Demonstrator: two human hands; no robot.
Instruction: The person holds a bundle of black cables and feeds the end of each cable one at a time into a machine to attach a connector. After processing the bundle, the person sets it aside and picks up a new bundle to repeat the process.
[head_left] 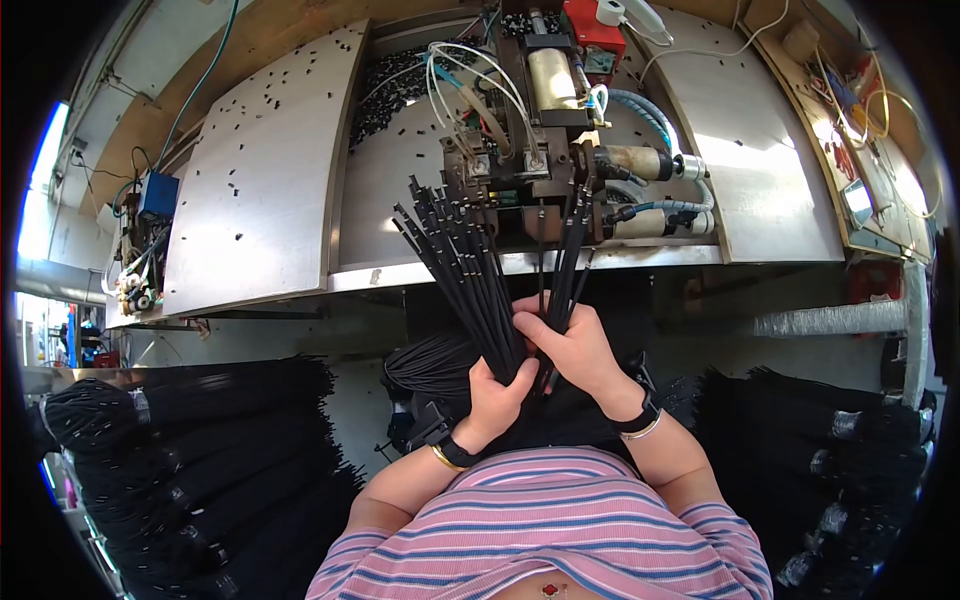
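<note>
Before the wide bench with pale metal top [260,175] and its metal machine with cylinders [545,205], the thick bundle of long, thin black strands [465,275] leans in the left hand [497,400], its grip closed around it. The right hand [578,350] grips the thinner black bundle [572,245]. It seems best to keep both bundles apart, ends level. Both forearms point inward; the right hand is slightly higher.

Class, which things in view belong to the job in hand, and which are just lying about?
Job in hand:
left hand, gripping the larger black bunch
right hand, with the smaller black bunch
probably the machine nearest them

Seemingly lying about:
scattered black bits
white object, back right
</note>
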